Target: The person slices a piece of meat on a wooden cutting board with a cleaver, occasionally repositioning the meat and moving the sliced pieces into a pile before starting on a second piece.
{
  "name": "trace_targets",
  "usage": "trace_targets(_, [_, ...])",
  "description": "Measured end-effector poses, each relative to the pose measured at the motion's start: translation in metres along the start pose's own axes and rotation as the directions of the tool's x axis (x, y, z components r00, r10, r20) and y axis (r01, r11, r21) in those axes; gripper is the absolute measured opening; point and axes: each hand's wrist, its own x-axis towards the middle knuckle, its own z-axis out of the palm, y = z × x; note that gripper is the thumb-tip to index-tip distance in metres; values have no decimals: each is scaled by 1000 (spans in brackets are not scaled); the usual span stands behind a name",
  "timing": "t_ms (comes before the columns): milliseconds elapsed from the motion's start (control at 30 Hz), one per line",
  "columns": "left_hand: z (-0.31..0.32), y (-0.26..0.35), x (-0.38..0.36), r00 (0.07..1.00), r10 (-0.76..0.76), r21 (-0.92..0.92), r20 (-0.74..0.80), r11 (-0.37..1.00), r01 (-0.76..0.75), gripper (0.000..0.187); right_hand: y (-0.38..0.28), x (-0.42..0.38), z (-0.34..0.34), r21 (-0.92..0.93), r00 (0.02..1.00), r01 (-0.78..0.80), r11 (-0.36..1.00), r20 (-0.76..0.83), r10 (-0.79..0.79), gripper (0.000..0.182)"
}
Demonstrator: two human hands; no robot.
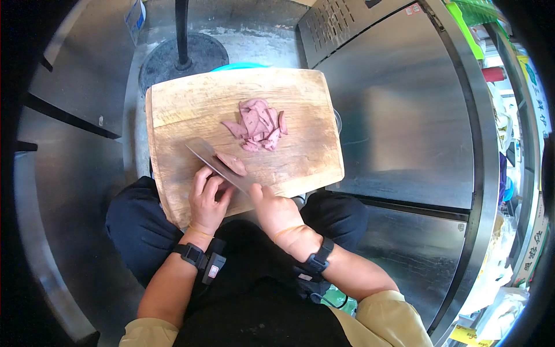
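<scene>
My right hand grips a kitchen knife by its handle end, the broad blade slanting up and left across the board. Beside the blade my left hand has its fingers curled down, holding meat that the fingers and blade mostly hide. Against the blade's far side lies a pinkish-purple slice of meat, liver-like in look. Farther up the wooden cutting board is a loose pile of several cut meat slices.
The board rests over my lap, between my knees. A steel cabinet stands close on the right, with another steel surface on the left. Beyond the board are a black round base with a pole and a blue rim.
</scene>
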Motion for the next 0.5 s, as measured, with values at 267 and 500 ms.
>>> trace_targets(267, [-4,8,4,999,36,7,-28,999,-36,35,-1,54,-8,184,984,10,983,175,-42,30])
trace_targets(500, [-5,9,6,997,57,-12,-45,998,-57,36,54,42,-40,441,999,22,897,17,-33,41])
